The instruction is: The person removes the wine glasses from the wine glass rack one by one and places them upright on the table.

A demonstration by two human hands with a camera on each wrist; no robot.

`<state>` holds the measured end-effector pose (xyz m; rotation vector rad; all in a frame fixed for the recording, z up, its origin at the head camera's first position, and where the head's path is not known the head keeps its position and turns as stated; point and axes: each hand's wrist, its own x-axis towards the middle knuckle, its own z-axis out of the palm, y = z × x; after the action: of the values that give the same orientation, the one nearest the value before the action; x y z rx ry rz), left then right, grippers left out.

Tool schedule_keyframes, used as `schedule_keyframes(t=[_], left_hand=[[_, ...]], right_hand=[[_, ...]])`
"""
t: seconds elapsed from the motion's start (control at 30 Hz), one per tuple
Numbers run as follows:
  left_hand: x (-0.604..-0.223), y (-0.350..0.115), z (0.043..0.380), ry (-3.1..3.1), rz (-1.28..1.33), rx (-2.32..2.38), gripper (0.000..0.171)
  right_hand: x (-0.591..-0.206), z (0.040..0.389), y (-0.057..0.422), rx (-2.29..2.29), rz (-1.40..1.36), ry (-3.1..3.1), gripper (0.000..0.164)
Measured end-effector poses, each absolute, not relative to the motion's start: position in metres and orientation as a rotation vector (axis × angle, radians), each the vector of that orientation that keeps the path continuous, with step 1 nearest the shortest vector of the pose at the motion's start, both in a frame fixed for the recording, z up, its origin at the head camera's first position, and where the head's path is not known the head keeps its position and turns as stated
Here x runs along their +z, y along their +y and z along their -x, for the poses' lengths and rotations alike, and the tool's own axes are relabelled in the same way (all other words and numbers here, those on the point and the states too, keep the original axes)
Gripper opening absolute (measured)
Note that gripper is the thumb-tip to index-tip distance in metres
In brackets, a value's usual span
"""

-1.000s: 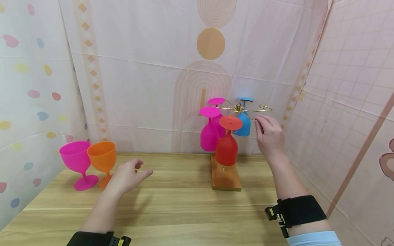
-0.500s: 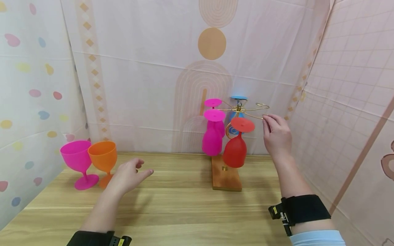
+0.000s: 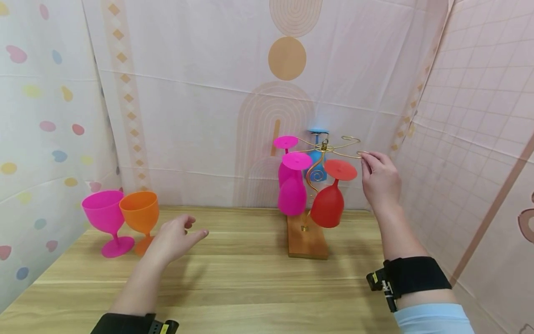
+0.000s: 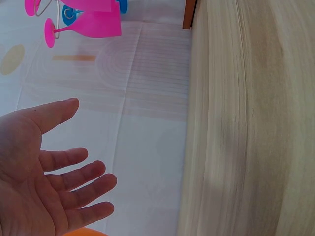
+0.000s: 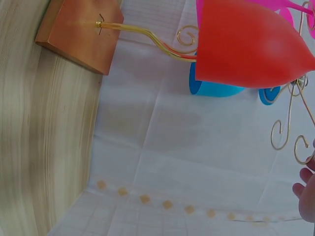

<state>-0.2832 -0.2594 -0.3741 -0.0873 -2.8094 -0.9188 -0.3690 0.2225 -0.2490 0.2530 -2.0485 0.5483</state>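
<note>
My right hand (image 3: 380, 178) pinches the curled end of one gold wire arm of a wine glass rack (image 3: 324, 147). From the rack's other arms, goblets hang upside down: a red goblet (image 3: 329, 204) nearest me, two pink goblets (image 3: 293, 195) on the left and a blue goblet (image 3: 318, 160) at the back. In the right wrist view the red goblet (image 5: 246, 46) fills the top, with my fingertips (image 5: 306, 174) at the right edge. My left hand (image 3: 177, 239) hovers over the table with relaxed fingers, holding nothing, just right of an orange goblet (image 3: 139, 213).
A pink goblet (image 3: 104, 213) stands upright at the left, beside the orange one. The rack's wooden base (image 3: 308, 243) rests on the wood-grain table (image 3: 242, 283). Patterned cloth (image 3: 187, 139) hangs behind and along both sides.
The rack's top has turned: the red goblet and nearer pink goblet swung right, the blue one left. My right hand moved right with the wire arm; my left hand stayed put.
</note>
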Motion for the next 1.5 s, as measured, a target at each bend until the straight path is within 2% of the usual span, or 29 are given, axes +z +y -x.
schedule_keyframes(t=[0.8,1.13,1.5], left_hand=[[-0.375,-0.26,0.285,-2.8,0.1,-0.879,0.075],[-0.374,-0.259,0.284,-2.807,0.1,-0.88,0.076],[-0.375,-0.258,0.285,-2.81,0.097,-0.888,0.077]], right_hand=[[-0.243,0.362,0.229,0.524,-0.275,-2.095,0.029],[-0.233,0.353,0.23,0.554,-0.362,-1.963,0.026],[-0.225,0.333,0.225,0.625,-0.508,-2.118,0.042]])
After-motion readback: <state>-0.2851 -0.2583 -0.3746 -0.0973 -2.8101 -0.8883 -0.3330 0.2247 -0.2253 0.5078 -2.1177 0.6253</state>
